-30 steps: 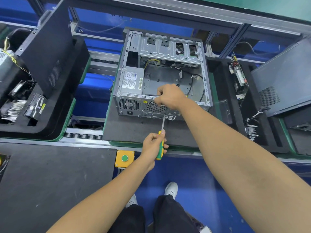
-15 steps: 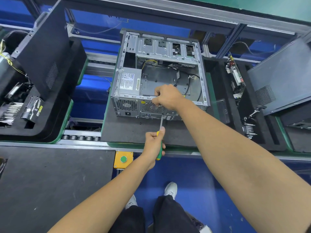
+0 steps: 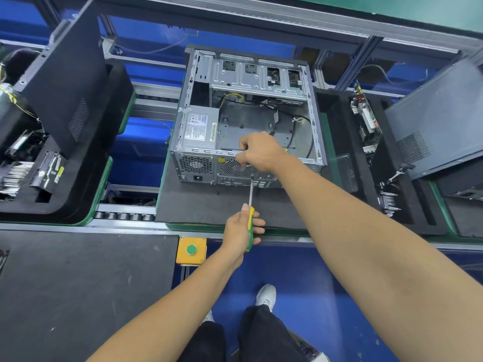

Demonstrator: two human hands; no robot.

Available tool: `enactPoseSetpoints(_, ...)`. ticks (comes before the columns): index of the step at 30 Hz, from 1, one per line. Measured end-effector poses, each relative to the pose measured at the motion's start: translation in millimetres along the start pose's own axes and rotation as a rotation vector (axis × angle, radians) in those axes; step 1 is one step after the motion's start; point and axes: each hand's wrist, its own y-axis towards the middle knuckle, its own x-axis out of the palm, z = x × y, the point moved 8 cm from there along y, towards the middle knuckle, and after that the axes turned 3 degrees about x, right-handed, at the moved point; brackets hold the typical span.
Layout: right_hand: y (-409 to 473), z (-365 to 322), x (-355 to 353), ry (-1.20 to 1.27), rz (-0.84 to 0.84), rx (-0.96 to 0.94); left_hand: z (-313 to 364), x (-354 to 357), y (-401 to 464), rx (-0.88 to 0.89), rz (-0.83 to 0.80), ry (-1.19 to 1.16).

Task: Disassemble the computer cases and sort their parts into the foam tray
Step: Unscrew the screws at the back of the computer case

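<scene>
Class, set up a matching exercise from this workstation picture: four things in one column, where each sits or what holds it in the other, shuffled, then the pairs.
1. screwdriver
2. power supply
3. push button
4. circuit board

A. foam tray on the right
B. yellow box at the bench edge
C. left hand
D. inside the computer case

Pairs: 1-C, 2-D, 3-B, 4-A

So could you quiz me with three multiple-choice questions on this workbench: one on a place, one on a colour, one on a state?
1. Where does the right hand rest?
A. on the case's rear top edge
B. on the button box
C. on the floor
2. The screwdriver handle is:
A. red
B. yellow and green
C. black
3. The computer case is:
A. closed
B. wrapped
C. open, side panel off

Answers: 1 A, fingers curl over the rim; 2 B, seen in the left hand; 3 C, the inside shows.
</scene>
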Motion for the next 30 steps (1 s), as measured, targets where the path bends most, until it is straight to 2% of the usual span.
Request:
enactPoseSetpoints(9,1.1,-1.2,0.8,-0.072,0.017,-0.039,4.2,-4.0,6.0,0.034,0.021,-0.007)
enactPoseSetpoints(17,-0.5,-9.0,4.4,-0.23,0.018,-0.163,2.1,-15.0,7.7,0.084,0.068,0.008)
enactPoseSetpoints(21,1.3,-8.0,5.2,-0.226,0.012,-0.152,-0.5,-11.1,3.1,0.081,0.049,0.004)
enactPoseSetpoints(26,2.9,-4.6,6.0,-0.206,0.0,-0.099,-3.8,-4.0,1.6,-0.026,0.003,-0.06)
enactPoseSetpoints(30,3.6,-4.4,6.2,-0.211,-0.001,-0.087,-0.7,-6.0,5.3,-0.007,0.013,-0.042)
